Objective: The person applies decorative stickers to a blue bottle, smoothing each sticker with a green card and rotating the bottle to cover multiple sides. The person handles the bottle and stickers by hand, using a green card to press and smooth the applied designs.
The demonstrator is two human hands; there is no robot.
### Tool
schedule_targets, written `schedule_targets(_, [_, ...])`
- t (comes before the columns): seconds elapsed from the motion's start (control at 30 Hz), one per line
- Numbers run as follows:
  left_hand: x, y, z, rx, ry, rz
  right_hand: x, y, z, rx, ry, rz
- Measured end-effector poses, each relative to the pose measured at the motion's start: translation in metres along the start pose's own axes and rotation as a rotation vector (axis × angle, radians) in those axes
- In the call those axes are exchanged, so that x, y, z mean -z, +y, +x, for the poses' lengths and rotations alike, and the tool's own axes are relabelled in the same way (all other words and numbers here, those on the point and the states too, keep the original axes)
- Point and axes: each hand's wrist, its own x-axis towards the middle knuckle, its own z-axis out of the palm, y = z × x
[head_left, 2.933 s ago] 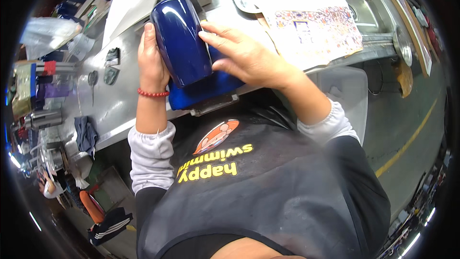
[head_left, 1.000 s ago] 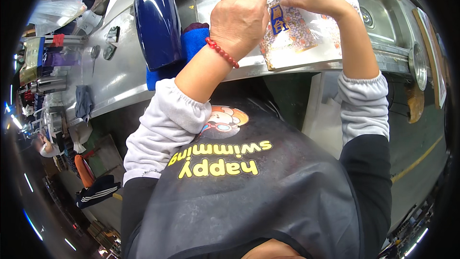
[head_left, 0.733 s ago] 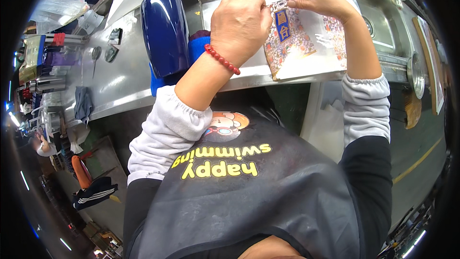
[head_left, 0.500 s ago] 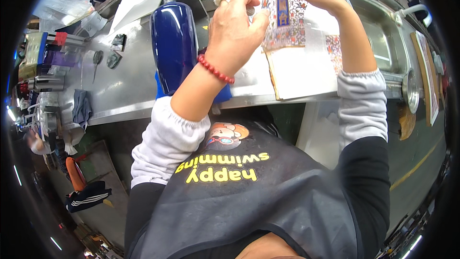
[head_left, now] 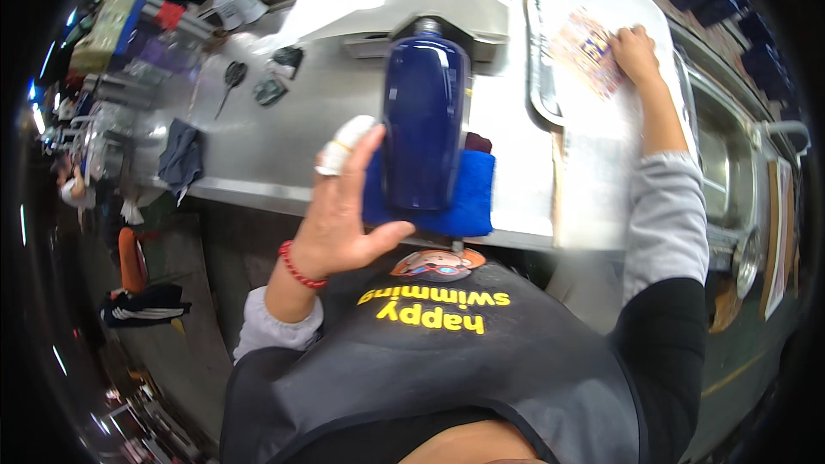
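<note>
A glossy dark blue bottle (head_left: 424, 125) lies with its neck away from me, its body propped in a notched grey stand and its base over a folded blue cloth (head_left: 471, 206). My left hand (head_left: 339, 215) is beside the bottle's left side, fingers spread and holding nothing. A white wrap covers one or more of its fingertips. Far to the right, my right hand (head_left: 636, 56) has curled fingers at the right edge of a thin patterned sheet (head_left: 587, 56) with a dark blue panel. That sheet is over a white-lined tray (head_left: 543, 90) and looks blurred.
A grey angled stand (head_left: 481, 13) rises behind the bottle. Small dark scissors (head_left: 230, 82) and two small dark items lie left on the steel table. A grey rag (head_left: 180, 155) hangs at the front edge. White paper (head_left: 593, 180) lies right, beside a steel sink (head_left: 722, 150).
My left hand has drawn back from beyond the bottle to its near left side. My right hand and the patterned sheet have moved right, over the tray. The view has shifted too.
</note>
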Motion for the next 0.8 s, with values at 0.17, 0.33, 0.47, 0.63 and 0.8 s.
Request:
schedule_targets(0.17, [-0.029,-0.022,-0.003,-0.116,0.170,0.026,-0.012,0.019,0.001,0.052,0.029,0.008])
schedule_targets(0.33, [-0.020,-0.021,-0.001,-0.145,0.187,-0.073,0.006,0.035,0.002,0.169,0.125,-0.074])
schedule_targets(0.47, [-0.002,-0.015,0.003,-0.039,0.192,-0.223,0.043,0.031,-0.003,0.216,0.154,-0.010])
schedule_targets(0.63, [0.008,-0.011,0.010,-0.023,0.225,-0.366,0.100,0.007,-0.019,0.334,0.248,-0.078])
schedule_targets(0.8, [-0.009,-0.018,-0.001,-0.059,0.213,-0.287,0.156,-0.031,-0.058,0.445,0.295,-0.074])
